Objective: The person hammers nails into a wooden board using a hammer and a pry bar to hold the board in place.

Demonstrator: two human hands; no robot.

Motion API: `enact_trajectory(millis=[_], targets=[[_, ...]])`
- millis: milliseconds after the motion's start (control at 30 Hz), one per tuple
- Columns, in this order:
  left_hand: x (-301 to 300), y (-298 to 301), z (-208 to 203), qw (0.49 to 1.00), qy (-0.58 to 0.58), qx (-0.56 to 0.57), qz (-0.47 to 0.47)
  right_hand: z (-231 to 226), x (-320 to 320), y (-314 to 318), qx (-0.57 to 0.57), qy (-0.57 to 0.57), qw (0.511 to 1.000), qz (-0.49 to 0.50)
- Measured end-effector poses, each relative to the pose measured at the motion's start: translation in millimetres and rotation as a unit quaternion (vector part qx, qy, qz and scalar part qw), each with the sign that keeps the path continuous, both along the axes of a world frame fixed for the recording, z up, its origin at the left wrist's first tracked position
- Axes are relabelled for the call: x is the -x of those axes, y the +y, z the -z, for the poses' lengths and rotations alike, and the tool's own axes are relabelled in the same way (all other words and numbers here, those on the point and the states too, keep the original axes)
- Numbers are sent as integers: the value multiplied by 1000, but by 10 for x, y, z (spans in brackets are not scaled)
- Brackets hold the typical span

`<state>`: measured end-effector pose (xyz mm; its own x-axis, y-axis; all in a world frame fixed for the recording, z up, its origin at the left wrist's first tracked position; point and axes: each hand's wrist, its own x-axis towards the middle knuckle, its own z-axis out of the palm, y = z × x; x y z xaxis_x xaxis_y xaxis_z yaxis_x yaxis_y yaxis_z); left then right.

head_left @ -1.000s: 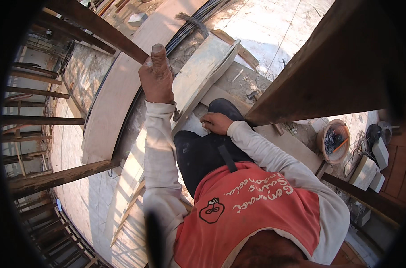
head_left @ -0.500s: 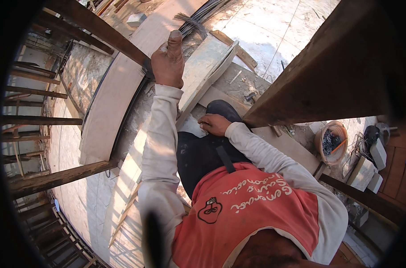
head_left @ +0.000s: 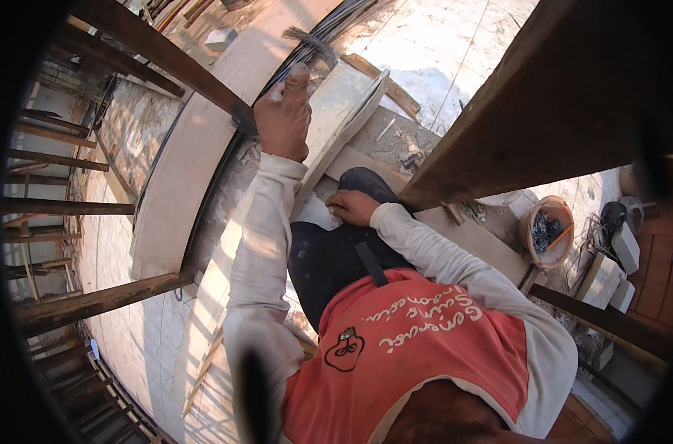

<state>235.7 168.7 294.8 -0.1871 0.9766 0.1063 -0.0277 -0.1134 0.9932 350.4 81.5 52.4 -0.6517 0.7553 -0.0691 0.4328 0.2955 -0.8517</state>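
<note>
My left hand (head_left: 283,122) is held out in front on a stretched arm, folded like a fist with the thumb sticking up. No object shows in it, though its fingers are partly hidden. Right beside it, the lower end of a dark wooden post (head_left: 196,66) appears. My right hand (head_left: 353,206) rests on my leg near the knee, in dark trousers (head_left: 336,259), its fingers loosely bent and empty. Beyond both hands lies a pale, dusty board (head_left: 344,100).
A large dark timber (head_left: 529,111) crosses the upper right. To the right stands a bucket (head_left: 548,231) of small metal pieces, near pale blocks (head_left: 623,251). A long plywood strip (head_left: 185,185), a bundle of rods (head_left: 325,37) and several wooden bars (head_left: 70,206) lie left and ahead.
My left hand has come slightly back toward me, its thumb still raised. The right hand stays on my leg. The view has shifted a little.
</note>
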Motion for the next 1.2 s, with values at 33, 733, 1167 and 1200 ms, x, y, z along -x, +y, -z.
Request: enact_trajectory(millis=[33, 733, 1167, 1200], targets=[[23, -95, -66, 999, -33, 8, -2, -6, 3, 3, 1, 3, 1000, 4], [2210, -2756, 1337, 903, -313, -286, -69, -47, 311, 39, 3, -28, 997, 72], [2306, -3569, 1702, 843, -422, -298, -151, -210, 950, -54, -194, -75, 976, 66], [2326, -3583, 1582, 862, -400, -282, -133, -238, 827, -25, -199, -77, 975, 64]])
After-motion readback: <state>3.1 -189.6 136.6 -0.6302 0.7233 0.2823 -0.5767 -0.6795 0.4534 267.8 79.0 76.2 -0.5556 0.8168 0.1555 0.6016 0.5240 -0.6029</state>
